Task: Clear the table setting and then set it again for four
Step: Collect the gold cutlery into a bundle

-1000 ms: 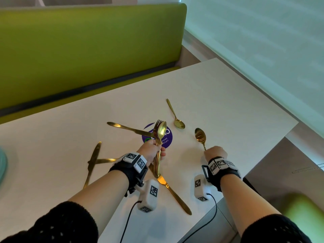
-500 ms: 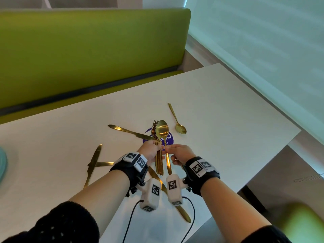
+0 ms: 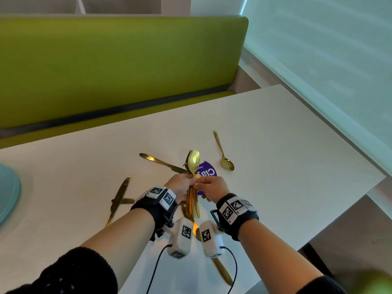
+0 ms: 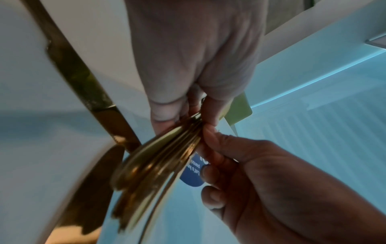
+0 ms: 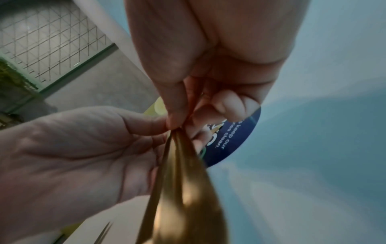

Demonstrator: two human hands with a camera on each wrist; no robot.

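Observation:
A bundle of gold cutlery (image 3: 192, 183), forks with spoons in front, stands upright above the white table (image 3: 286, 149). My left hand (image 3: 180, 186) grips the handles (image 4: 167, 155). My right hand (image 3: 212, 185) pinches a handle (image 5: 179, 148) of the same bundle from the right. One gold spoon (image 3: 224, 153) lies on the table to the far right. Gold knives lie at the back (image 3: 161, 163), at the left (image 3: 118, 198) and near the front edge (image 3: 222, 272), partly under my wrists.
A round purple sticker (image 3: 209, 174) is on the table under the hands. A pale blue plate (image 3: 8, 196) sits at the left edge. A green bench (image 3: 106, 66) runs behind the table, and a window wall stands on the right.
My right hand carried its spoon from the right over to the bundle in my left hand, and both hands now meet on the handles. The left hand stayed in place.

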